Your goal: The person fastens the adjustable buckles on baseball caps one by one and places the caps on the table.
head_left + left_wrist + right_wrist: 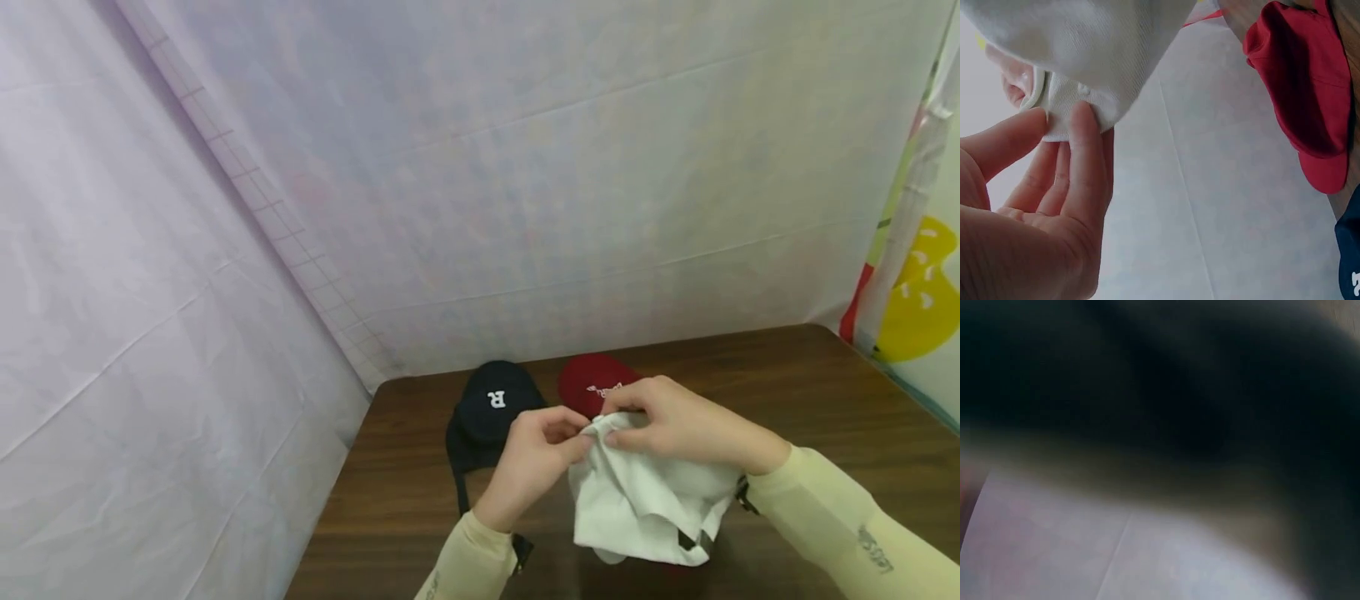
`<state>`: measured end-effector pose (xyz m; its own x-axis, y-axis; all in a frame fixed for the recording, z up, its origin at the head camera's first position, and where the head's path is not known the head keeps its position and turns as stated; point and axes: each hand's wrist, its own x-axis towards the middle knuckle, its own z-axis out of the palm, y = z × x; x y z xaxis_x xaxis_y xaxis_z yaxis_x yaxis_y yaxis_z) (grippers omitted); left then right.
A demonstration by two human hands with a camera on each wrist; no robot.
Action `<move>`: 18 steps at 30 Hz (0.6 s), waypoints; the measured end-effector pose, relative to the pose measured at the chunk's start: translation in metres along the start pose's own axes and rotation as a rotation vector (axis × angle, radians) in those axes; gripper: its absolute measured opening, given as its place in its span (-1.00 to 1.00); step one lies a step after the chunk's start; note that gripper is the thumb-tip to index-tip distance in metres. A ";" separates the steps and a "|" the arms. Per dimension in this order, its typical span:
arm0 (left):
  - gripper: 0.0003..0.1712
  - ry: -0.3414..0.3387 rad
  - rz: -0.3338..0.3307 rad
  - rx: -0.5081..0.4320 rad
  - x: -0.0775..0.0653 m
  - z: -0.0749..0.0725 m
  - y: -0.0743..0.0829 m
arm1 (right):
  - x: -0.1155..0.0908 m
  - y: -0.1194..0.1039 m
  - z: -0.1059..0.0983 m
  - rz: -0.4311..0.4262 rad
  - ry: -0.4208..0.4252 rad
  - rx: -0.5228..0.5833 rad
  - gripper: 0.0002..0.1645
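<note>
Both hands hold a white cap (637, 500) up over the near part of the table, its cloth folded and hanging down, with a dark strap opening at its lower right. My left hand (536, 454) pinches the cap's edge between thumb and fingers; the left wrist view shows this left hand (1054, 181) with its thumb and index finger on the white cloth (1085, 94). Close beside it, my right hand (675, 421) pinches the same upper edge. Dark, blurred material covers most of the right wrist view, hiding the right hand's fingers there.
A black cap (498, 404) with a white letter R lies left of the hands on the brown wooden table (405, 467). Behind the hands is a red cap (588, 379) with white lettering, partly covered. A pale curtain (525, 208) hangs along the table's back edge.
</note>
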<state>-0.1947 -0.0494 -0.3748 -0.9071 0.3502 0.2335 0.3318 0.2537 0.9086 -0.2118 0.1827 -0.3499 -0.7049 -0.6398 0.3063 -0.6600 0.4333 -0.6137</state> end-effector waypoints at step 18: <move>-0.88 -0.072 -0.085 0.455 -0.004 -0.012 -0.043 | -0.024 0.018 -0.077 0.130 0.524 -0.100 -0.89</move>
<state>-0.2084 -0.0723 -0.4105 -0.9212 0.3683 0.1252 0.3511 0.6483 0.6756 -0.2266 0.2551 -0.3120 -0.8002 -0.1861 0.5702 -0.5626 0.5623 -0.6060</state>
